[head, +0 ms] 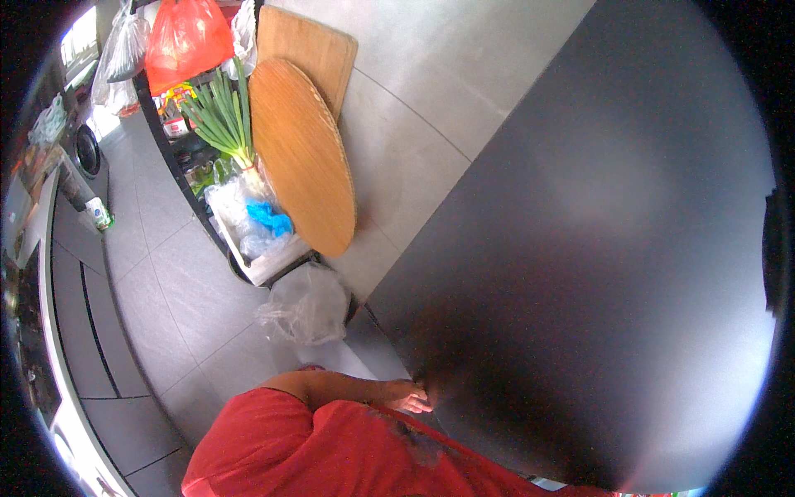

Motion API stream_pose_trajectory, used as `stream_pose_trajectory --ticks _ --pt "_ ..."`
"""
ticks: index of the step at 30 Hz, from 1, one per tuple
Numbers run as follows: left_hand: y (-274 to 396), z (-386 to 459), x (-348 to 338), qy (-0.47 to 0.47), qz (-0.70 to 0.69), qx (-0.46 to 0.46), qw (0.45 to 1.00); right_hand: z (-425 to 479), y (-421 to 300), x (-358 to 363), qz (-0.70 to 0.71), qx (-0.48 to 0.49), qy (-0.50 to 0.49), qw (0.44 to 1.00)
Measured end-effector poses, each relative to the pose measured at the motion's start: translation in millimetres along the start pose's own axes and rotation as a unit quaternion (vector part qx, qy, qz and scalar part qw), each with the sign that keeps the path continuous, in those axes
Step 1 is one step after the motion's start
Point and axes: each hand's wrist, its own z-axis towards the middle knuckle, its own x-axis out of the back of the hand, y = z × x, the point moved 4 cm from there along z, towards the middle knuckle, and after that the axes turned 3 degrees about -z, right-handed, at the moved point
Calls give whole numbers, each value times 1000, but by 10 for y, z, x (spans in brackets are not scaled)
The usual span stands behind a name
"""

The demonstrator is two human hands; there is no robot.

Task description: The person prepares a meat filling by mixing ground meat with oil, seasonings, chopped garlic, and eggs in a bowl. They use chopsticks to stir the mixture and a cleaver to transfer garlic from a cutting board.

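My left hand (410, 397) is at the near left edge of a large dark grey door panel (559, 248), probably a refrigerator's. Its fingers are bent and their tips meet the dark surface. Whether they grip the edge or only rest against it cannot be told. My forearm reaches across from the red shirt (279, 447), and a red strap (447, 438) runs below the hand. Out of view is my right hand. The panel fills the right half of the picture, smooth and matt, with a pale sheen.
An oval wooden board (304, 155) and a rectangular cutting board (310, 50) lean against the tiled wall (422, 74). Beside them, spring onions (230, 118) stand by a white bin (279, 264) of plastic bags. A red bag (186, 43) hangs above. Grey cabinets (81, 310) line the left.
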Motion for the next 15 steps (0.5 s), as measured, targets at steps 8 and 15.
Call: stream_pose_trajectory --ticks 8,15 --pt "-31 60 344 -141 304 -144 931 -19 -89 -30 1 8 -2 1000" --pt "54 -84 -79 -70 134 -11 988 -55 108 61 2 -14 5 1000"
